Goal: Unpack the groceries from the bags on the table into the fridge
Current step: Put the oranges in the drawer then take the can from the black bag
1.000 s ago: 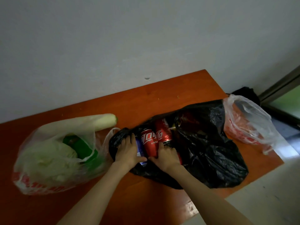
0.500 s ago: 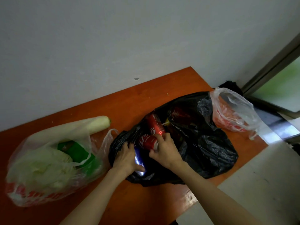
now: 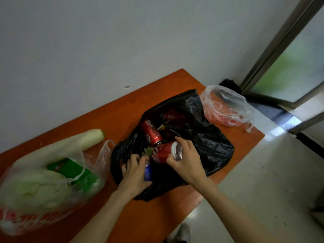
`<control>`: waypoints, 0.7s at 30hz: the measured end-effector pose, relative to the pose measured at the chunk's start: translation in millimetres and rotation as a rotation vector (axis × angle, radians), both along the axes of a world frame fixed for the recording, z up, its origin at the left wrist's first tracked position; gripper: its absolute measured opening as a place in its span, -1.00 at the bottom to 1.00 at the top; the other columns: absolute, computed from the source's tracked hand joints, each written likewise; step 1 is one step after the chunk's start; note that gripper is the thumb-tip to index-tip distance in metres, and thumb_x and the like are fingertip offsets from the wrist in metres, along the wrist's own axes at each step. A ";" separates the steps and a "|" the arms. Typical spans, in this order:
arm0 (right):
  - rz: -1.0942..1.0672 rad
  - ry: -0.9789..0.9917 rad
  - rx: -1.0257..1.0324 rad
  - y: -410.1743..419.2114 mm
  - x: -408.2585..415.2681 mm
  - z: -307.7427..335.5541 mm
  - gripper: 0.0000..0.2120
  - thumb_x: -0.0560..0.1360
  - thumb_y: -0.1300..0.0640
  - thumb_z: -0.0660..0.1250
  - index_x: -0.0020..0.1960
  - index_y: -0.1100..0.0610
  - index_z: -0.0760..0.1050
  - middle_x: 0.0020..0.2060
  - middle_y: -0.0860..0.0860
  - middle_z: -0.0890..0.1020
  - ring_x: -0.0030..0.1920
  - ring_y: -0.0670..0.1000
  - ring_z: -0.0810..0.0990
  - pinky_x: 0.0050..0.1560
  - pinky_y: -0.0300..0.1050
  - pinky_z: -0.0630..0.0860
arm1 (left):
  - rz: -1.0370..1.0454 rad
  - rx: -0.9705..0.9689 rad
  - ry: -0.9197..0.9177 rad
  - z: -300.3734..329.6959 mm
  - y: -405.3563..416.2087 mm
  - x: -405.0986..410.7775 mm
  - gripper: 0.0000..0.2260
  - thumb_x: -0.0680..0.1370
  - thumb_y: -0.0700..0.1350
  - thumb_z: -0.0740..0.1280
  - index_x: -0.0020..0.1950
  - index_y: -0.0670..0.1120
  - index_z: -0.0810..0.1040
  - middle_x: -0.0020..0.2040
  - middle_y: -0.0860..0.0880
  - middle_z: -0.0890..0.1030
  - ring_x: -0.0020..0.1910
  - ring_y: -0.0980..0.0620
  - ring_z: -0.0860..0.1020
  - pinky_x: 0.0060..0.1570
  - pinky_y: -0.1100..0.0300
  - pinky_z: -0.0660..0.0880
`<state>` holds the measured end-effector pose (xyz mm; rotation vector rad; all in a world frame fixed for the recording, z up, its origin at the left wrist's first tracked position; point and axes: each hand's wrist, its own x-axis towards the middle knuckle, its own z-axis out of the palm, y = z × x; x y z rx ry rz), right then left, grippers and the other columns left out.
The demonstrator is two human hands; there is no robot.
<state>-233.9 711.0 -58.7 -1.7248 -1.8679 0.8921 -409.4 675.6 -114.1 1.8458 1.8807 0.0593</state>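
Where the orange table (image 3: 126, 109) meets the grey wall, three bags lie in a row. At the left sits a clear bag (image 3: 43, 183) holding a cabbage (image 3: 33, 190), a green packet (image 3: 70, 170) and a long white radish (image 3: 77, 143) that pokes out of its top. In the middle the black bag (image 3: 201, 144) lies open with red cans inside; just beside it on the right is a smaller clear bag (image 3: 226, 106). The right hand (image 3: 185, 159) curls its fingers round the end of a red can (image 3: 164, 152) at the bag's mouth. The left hand (image 3: 134, 173) wraps a blue can (image 3: 147, 171) just beside it. A second red can (image 3: 151, 134) lies behind them.
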 end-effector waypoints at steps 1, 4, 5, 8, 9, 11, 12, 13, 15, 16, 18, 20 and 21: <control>-0.030 0.031 -0.001 -4.4 7.0 2.7 -0.36 0.42 0.01 0.38 0.43 0.05 0.25 0.28 -0.02 0.36 0.26 0.00 0.39 0.18 -0.20 0.34 | -0.007 0.018 -0.032 -0.3 -2.8 3.2 -0.33 0.40 0.01 0.43 0.41 0.02 0.16 0.26 -0.04 0.12 0.34 -0.05 0.18 0.35 0.00 0.15; -0.095 0.103 0.026 -19.3 31.6 8.9 -0.38 0.43 0.03 0.38 0.44 0.03 0.26 0.27 -0.04 0.40 0.24 -0.03 0.42 0.22 -0.13 0.39 | -0.007 0.103 -0.168 4.3 -11.3 14.5 -0.36 0.40 -0.10 0.46 0.39 -0.03 0.24 0.21 -0.01 0.10 0.31 -0.02 0.14 0.33 0.08 0.29; -0.115 0.125 0.040 -24.5 40.4 10.8 -0.38 0.43 0.03 0.38 0.44 0.02 0.26 0.27 -0.05 0.41 0.24 -0.05 0.41 0.23 -0.13 0.39 | 0.012 0.140 -0.215 8.7 -13.1 18.2 -0.36 0.38 -0.13 0.49 0.37 -0.04 0.26 0.21 0.01 0.10 0.31 -0.01 0.14 0.34 0.09 0.30; -0.206 0.194 0.078 -43.0 70.0 18.2 -0.40 0.45 0.07 0.38 0.44 0.03 0.27 0.23 -0.10 0.42 0.19 -0.16 0.38 0.21 -0.23 0.35 | 0.034 0.267 -0.279 32.9 -14.7 33.0 -0.33 0.33 -0.17 0.54 0.36 -0.04 0.32 0.25 0.01 0.11 0.33 -0.01 0.16 0.31 0.22 0.23; -0.249 0.225 0.083 -50.4 81.1 22.2 -0.42 0.45 0.08 0.37 0.43 0.04 0.28 0.23 -0.10 0.42 0.19 -0.17 0.38 0.21 -0.23 0.36 | 0.023 0.318 -0.277 44.4 -14.5 40.5 -0.33 0.32 -0.18 0.55 0.36 -0.04 0.34 0.28 -0.01 0.12 0.35 -0.02 0.16 0.29 0.24 0.21; -0.351 0.322 0.079 -66.0 106.8 30.0 -0.44 0.47 0.09 0.36 0.43 0.06 0.29 0.28 -0.03 0.45 0.24 -0.09 0.42 0.25 -0.10 0.43 | -0.008 0.420 -0.275 71.2 -14.6 61.0 -0.34 0.31 -0.20 0.56 0.34 -0.05 0.37 0.33 -0.06 0.13 0.37 -0.04 0.16 0.27 0.24 0.19; -0.411 0.382 0.071 -74.6 121.7 33.6 -0.46 0.48 0.10 0.35 0.43 0.07 0.30 0.30 0.01 0.45 0.28 -0.04 0.43 0.26 -0.04 0.45 | -0.024 0.459 -0.289 84.8 -16.8 74.5 -0.34 0.30 -0.20 0.56 0.34 -0.04 0.38 0.34 -0.07 0.15 0.37 -0.03 0.16 0.27 0.23 0.19; -0.467 0.441 0.060 -83.9 137.4 39.0 -0.48 0.49 0.10 0.34 0.42 0.08 0.31 0.32 0.04 0.45 0.30 0.01 0.43 0.27 -0.02 0.46 | -0.039 0.486 -0.311 98.3 -20.6 90.3 -0.33 0.30 -0.21 0.55 0.35 -0.03 0.38 0.35 -0.06 0.18 0.36 -0.01 0.16 0.27 0.24 0.19; -0.580 0.566 0.045 -104.4 171.7 48.8 -0.52 0.52 0.09 0.30 0.41 0.09 0.33 0.30 0.06 0.46 0.27 0.06 0.46 0.25 0.04 0.48 | -0.071 0.524 -0.373 120.5 -33.0 125.9 -0.30 0.30 -0.21 0.55 0.38 0.01 0.36 0.32 -0.01 0.25 0.33 0.04 0.17 0.26 0.24 0.19; -0.639 0.630 0.040 -116.0 189.9 53.9 -0.55 0.53 0.08 0.28 0.40 0.10 0.33 0.27 0.09 0.48 0.22 0.08 0.50 0.21 0.07 0.51 | -0.085 0.531 -0.413 129.5 -40.9 145.8 -0.27 0.29 -0.21 0.55 0.39 0.03 0.34 0.29 0.04 0.26 0.31 0.08 0.19 0.26 0.25 0.19; -0.752 0.743 0.039 -144.4 229.2 64.8 -0.62 0.55 0.08 0.24 0.35 0.13 0.35 0.12 0.09 0.52 0.05 0.05 0.57 0.05 0.05 0.59 | -0.114 0.522 -0.515 142.3 -61.0 189.0 -0.23 0.27 -0.20 0.57 0.39 0.05 0.31 0.24 0.13 0.26 0.27 0.17 0.21 0.23 0.25 0.23; -0.849 0.852 0.048 -172.6 268.1 71.7 -0.72 0.56 0.09 0.23 0.23 0.16 0.40 -0.04 0.08 0.55 -0.09 0.01 0.58 -0.14 -0.06 0.59 | -0.144 0.478 -0.621 146.7 -82.0 229.7 -0.24 0.24 -0.19 0.58 0.32 0.14 0.30 0.22 0.16 0.29 0.25 0.19 0.26 0.20 0.24 0.28; -0.896 0.909 0.059 -191.8 291.3 75.5 -0.76 0.56 0.09 0.22 0.17 0.18 0.44 -0.08 0.10 0.57 -0.13 0.01 0.59 -0.20 -0.10 0.57 | -0.169 0.443 -0.669 147.1 -94.1 254.1 -0.26 0.23 -0.18 0.59 0.25 0.20 0.30 0.21 0.15 0.32 0.23 0.18 0.30 0.20 0.22 0.32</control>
